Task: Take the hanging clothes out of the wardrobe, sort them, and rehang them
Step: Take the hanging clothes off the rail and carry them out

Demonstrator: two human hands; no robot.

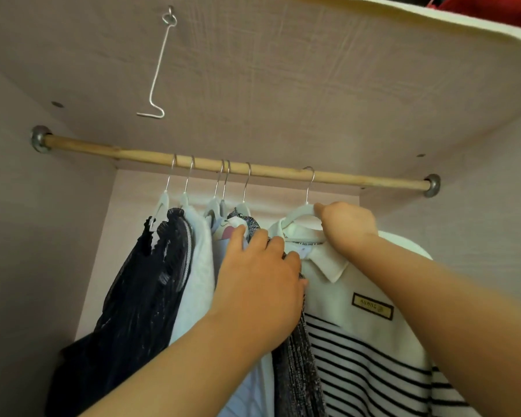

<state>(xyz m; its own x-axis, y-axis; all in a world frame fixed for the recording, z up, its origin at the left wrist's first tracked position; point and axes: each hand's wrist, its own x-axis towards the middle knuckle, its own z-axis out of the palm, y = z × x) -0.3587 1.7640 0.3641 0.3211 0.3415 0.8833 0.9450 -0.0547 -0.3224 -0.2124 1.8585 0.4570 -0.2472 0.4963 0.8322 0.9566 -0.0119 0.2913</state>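
A wooden rod (103, 150) spans the wardrobe, with several white hangers hooked on it. My right hand (346, 225) grips the white hanger (298, 213) of a cream polo shirt with black stripes (367, 350), whose hook is over the rod. My left hand (259, 278) presses flat against the clothes to the left, on a grey speckled garment (298, 371) and a pale blue one (244, 395). Further left hang a white knit (193, 284) and a dark pleated garment (139, 296).
A bent wire hook (158, 70) dangles from the wardrobe ceiling at the upper left. The rod's left stretch and its right end near the bracket (432, 185) carry no hangers. Side walls close in on both sides. Something red (494, 7) lies on top.
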